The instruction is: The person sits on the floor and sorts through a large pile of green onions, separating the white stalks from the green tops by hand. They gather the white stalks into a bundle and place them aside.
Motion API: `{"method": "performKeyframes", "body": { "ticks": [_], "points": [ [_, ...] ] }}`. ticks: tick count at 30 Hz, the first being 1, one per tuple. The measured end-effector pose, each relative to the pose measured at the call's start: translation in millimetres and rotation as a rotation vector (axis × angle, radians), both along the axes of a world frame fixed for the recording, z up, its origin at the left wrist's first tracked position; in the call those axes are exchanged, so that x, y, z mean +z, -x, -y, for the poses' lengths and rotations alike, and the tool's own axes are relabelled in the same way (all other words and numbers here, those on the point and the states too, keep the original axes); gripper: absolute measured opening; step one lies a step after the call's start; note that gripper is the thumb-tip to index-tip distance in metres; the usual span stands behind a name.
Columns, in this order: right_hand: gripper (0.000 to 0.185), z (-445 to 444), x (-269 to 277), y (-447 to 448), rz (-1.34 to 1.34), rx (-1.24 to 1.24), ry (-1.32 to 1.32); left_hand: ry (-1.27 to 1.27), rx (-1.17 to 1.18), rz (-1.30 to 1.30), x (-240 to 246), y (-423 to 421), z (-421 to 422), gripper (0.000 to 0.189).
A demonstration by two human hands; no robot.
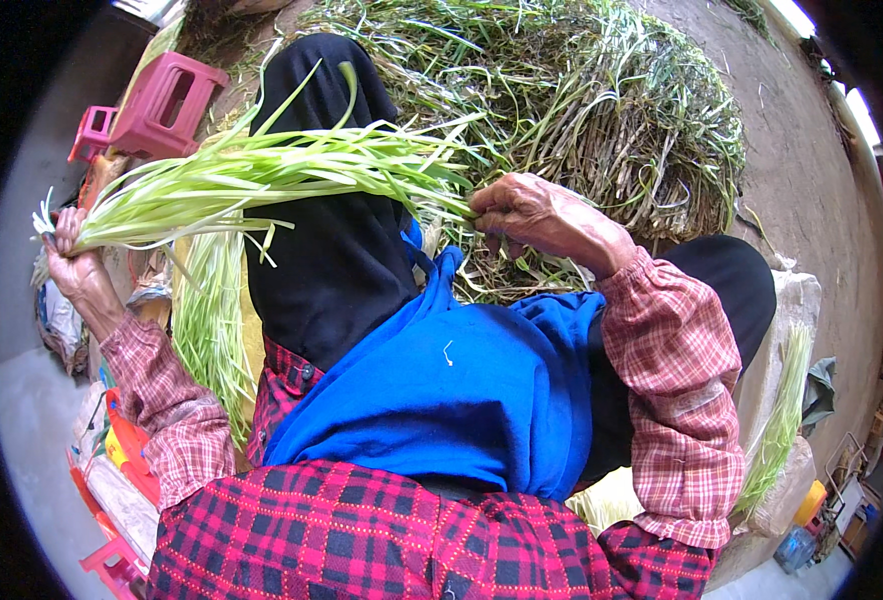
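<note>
My left hand (74, 244) is closed around the pale base of a bunch of yellow-green leafy stalks, perhaps garlic chives (284, 169). The bunch lies across, over my black-trousered knee, its leaf tips pointing right. At those tips is my right hand (520, 214), fingers bent; whether it grips any leaf cannot be made out. Beyond it spreads a large heap of green leaves and brown dry stalks (599, 127). More pale green stalks (213, 322) lie beside my left leg, on something yellow.
Pink plastic stools (168, 105) stand at the upper left. On the right, another row of pale stalks (783, 420) rests on whitish sacking (764, 337). A clear plastic container (794, 549) is at the lower right. Colourful bags (123, 450) lie at the lower left.
</note>
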State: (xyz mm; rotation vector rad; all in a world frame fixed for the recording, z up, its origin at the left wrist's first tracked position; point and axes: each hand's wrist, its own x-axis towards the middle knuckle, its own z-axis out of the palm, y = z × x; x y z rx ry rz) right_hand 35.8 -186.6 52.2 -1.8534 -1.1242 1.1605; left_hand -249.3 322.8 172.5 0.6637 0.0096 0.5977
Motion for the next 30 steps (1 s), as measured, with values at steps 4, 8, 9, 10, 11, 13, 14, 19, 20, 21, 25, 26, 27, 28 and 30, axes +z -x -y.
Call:
{"method": "performKeyframes", "body": {
  "ticks": [4,8,9,10,11,13,14,19,20,21,25,26,27,28,30],
  "points": [
    [0.027,4.1,-1.6,0.0,-0.049,-0.071,-0.039,-0.038,-0.032,0.023,-1.4,-7.1,12.8,0.034],
    [0.041,5.5,2.6,-13.0,0.171,-0.136,0.02,-0.043,-0.059,0.026,2.0,-6.5,9.3,0.035],
    [0.039,2.6,9.2,-15.1,0.22,-0.185,-0.003,-0.034,-0.06,0.034,3.3,-7.1,13.6,0.034],
    [0.039,-1.1,6.1,-15.8,0.31,-0.241,-0.073,-0.025,-0.061,0.042,4.6,-7.6,18.0,0.034],
    [0.039,-6.0,1.8,-16.0,0.4,-0.298,-0.145,-0.017,-0.061,0.05,5.9,-8.5,23.0,0.034],
    [0.026,-16.9,-0.6,-10.8,0.234,-0.354,-0.297,-0.017,-0.071,0.055,6.1,-15.3,37.7,0.033],
    [0.024,-22.8,-3.6,-7.1,0.183,-0.364,-0.308,-0.023,-0.076,0.061,6.1,-17.6,41.5,0.031],
    [0.027,-44.3,-3.2,16.5,0.423,-0.338,-0.401,-0.059,0.013,0.065,6.2,-20.8,42.7,0.018],
    [0.03,-42.6,3.4,16.5,0.273,-0.311,-0.303,-0.071,0.009,0.07,5.1,-21.9,41.4,0.016],
    [0.031,-43.4,7.5,17.2,0.278,-0.299,-0.337,-0.088,0.01,0.072,6.6,-21.2,41.7,0.014],
    [0.032,-46.5,9.8,17.2,0.379,-0.246,-0.352,-0.064,0.062,0.068,14.3,-22.8,51.8,0.014],
    [0.03,-48.7,7.3,14.6,0.418,-0.223,-0.309,-0.062,0.077,0.091,16.5,-24.9,56.5,0.014],
    [0.028,-49.3,4.6,11.8,0.459,-0.204,-0.261,-0.056,0.088,0.114,17.3,-28.4,59.4,0.014],
    [0.021,-49.8,3.4,11.0,0.553,-0.308,-0.393,-0.038,0.011,0.114,21.4,-28.1,55.8,0.012],
    [0.016,-51.5,9.1,-6.9,0.68,-0.39,-0.428,-0.069,0.059,0.108,32.0,-24.3,59.3,0.011]
  ]
}}
